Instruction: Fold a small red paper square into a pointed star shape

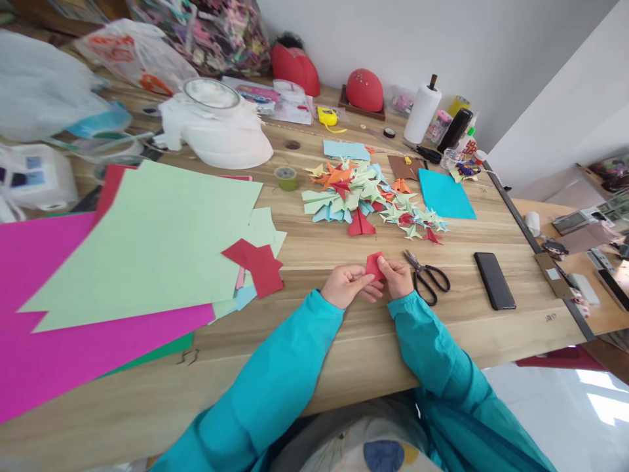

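Between my two hands is a small folded piece of red paper (374, 265), held up just over the wooden table. My left hand (345, 284) pinches its left and lower side. The thumb and fingers of my right hand (396, 276) grip its right edge. Black-handled scissors (426, 275) lie right beside my right hand. Beyond my hands spreads a pile of folded paper pieces (361, 187) in green, orange, red and blue. To the left, red paper pieces (258, 264) rest on smaller green and blue scraps.
Large light green sheets (147, 242) lie over magenta paper (122, 351) on the left. A black phone (495, 280) is at the right. A turquoise sheet (446, 193), a yellow tape measure (327, 117), a white paper roll (422, 113) and plastic bags (137, 56) stand or lie farther back.
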`<state>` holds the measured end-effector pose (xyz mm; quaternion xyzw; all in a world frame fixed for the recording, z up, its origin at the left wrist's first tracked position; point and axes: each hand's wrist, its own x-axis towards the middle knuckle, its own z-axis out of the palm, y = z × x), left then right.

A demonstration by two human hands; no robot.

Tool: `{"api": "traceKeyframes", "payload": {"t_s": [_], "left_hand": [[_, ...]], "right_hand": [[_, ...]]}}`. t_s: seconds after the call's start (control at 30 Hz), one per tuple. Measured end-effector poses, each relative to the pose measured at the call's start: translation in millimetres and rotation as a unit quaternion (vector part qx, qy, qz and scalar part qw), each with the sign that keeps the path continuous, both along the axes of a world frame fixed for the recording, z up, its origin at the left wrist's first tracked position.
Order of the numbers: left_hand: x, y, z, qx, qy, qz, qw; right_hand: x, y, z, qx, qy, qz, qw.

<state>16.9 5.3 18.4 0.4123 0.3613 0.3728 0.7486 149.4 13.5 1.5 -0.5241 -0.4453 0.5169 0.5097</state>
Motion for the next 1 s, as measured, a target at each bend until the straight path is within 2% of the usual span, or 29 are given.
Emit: {"api": "traceKeyframes", "payload": {"t_s": [0.13,0.23,0.43,0.53,0.63,0.77,0.9,1.0], "left_hand": [[1,0,-1.4,-0.006,-0.006,-0.004,1.0],[2,0,-3.1,-0.013,-0.017,-0.011,1.0],[0,2,-2.3,-0.023,-0.017,0.0,1.0],[1,1,-0.6,-0.034,-0.014,-0.018,0.999],[2,0,-1.8,-0.04,0.003,-0.036,0.999],[5,-1,-6.6,-0.027,0.025,-0.048,0.998],[5,-2,-7.8,-0.004,0.022,-0.045,0.999],[3,-2,-7.1,0.02,0.032,-0.058,0.998]], "right_hand": [[2,2,-6.8,-0.016,-0.002,-0.022,1.0],[1,1,-4.0,-0.013,-0.007,-0.033,0.999],[0,0,6.6,0.005,0.003,0.021,1.0],[1,1,4.6,-0.009,0.018,-0.002,1.0],[1,1,5.3,-0.022,0.023,0.011,0.999],[0,-1,13.9,-0.028,0.013,0.064,0.997],[-1,-3,19.1,0.009,0.009,0.066,0.998],[-1,-3,19.3,0.002,0.01,0.057,0.998]]}}
